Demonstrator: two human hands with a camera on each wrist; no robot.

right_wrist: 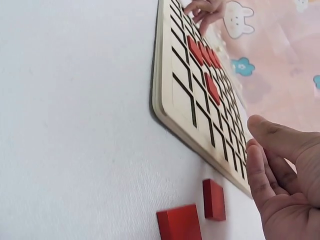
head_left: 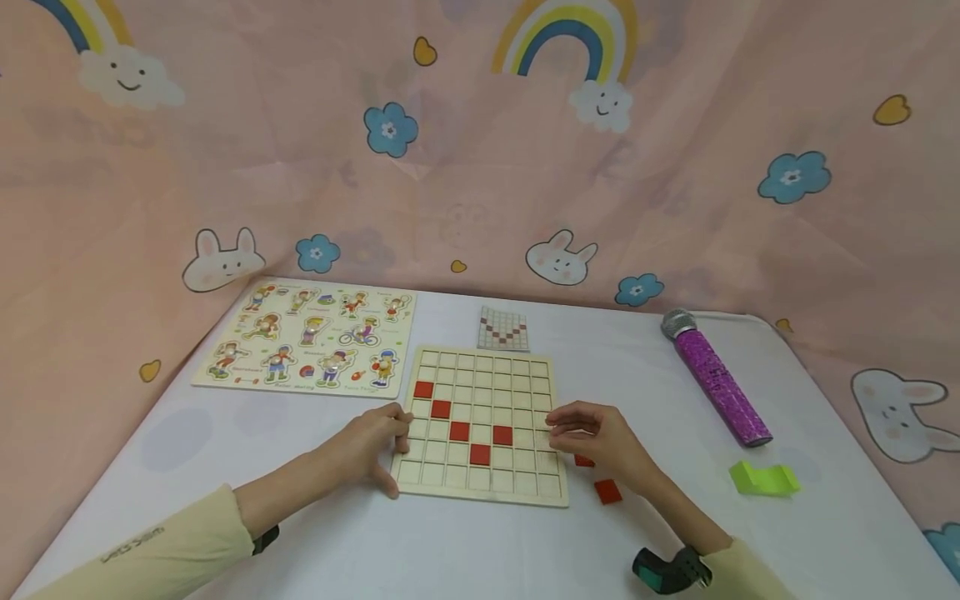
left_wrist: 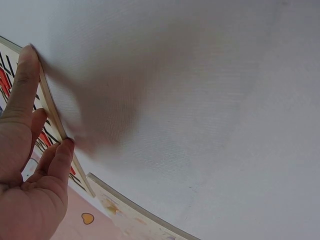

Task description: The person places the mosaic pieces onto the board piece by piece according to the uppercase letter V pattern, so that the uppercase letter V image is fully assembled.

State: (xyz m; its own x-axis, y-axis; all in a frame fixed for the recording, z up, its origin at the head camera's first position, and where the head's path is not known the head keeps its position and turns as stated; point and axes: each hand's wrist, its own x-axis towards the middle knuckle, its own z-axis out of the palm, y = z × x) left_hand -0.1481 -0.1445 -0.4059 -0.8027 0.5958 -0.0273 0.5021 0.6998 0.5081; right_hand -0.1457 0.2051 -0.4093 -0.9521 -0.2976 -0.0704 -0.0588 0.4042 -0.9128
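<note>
A square wooden grid board (head_left: 483,493) lies on the table, with several red square tiles (head_left: 480,454) set in its cells. My left hand (head_left: 367,446) rests against the board's left edge, thumb near the front corner and fingertips farther up, as the left wrist view also shows at the board's side (left_wrist: 52,102). Over the board's right edge hovers my right hand (head_left: 600,433), fingers loosely bent with nothing seen between them. Two loose red tiles (head_left: 608,492) lie on the table just below it; in the right wrist view one tile (right_wrist: 214,200) is close to the fingers.
Behind the board sits a small pattern card (head_left: 503,329) with a V of red squares. A picture puzzle board (head_left: 300,337) lies at the back left. On the right are a glittery purple microphone (head_left: 720,383) and a bright green block (head_left: 763,479). A pink printed cloth (head_left: 465,192) hangs behind.
</note>
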